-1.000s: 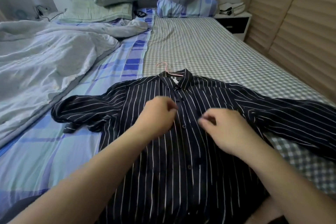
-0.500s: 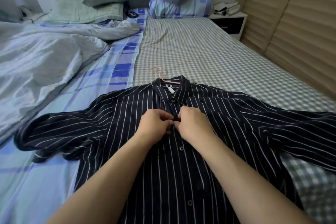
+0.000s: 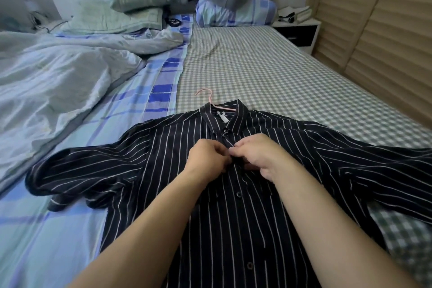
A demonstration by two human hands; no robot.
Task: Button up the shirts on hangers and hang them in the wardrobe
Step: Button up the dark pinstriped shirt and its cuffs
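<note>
While a dark pinstriped shirt [image 3: 233,217] lies front-up on a bed [image 3: 268,72], sleeves spread to either side, a person's two bare hands meet at its button strip a little below the collar. The left hand [image 3: 208,159] has its fingers curled in, pinching the fabric edge on its side. The right hand [image 3: 259,156] does the same from the other side, fingertips [image 3: 233,148] touching the left hand's. Whatever sits between the fingers is hidden. Just beyond the fingertips, the collar button [image 3: 225,130] is fastened. Nearer the person than the fingers, more buttons [image 3: 238,194] run down the strip. Past the collar, a pink hanger hook [image 3: 205,94] pokes out onto the checked sheet.
</note>
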